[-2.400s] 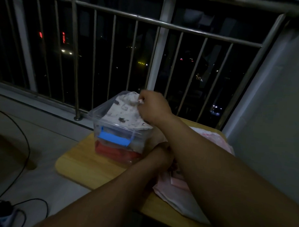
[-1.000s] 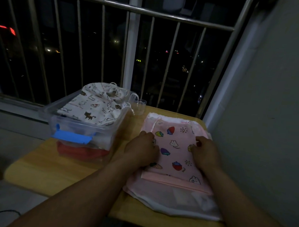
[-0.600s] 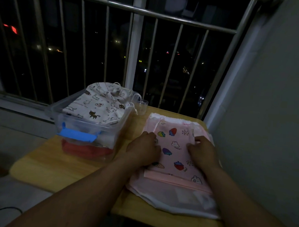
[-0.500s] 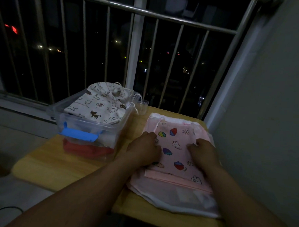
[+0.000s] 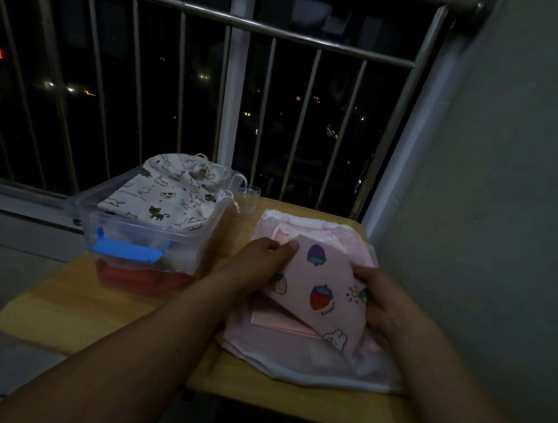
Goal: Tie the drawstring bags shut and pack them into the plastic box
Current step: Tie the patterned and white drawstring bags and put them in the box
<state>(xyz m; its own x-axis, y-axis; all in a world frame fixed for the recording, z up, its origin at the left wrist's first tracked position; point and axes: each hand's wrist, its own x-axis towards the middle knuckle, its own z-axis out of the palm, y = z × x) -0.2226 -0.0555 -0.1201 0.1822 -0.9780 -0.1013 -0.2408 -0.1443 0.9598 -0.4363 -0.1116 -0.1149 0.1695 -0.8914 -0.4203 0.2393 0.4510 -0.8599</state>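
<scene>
2 edges of the pink bag sat pinched in our left grip and right grip; between them, we judged, light limp cloth, best held by its hems.

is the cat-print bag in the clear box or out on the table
In: the cream cat-print drawstring bag lies inside the clear plastic box, atop its contents.

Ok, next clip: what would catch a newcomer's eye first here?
The pink fruit-print bag at centre right, held at its edges by the left hand and right hand over a pink stack on the table. Left of it stands the clear plastic box, a cinched cat-print bag heaped on top. Behind, a metal railing against night lights.
</scene>
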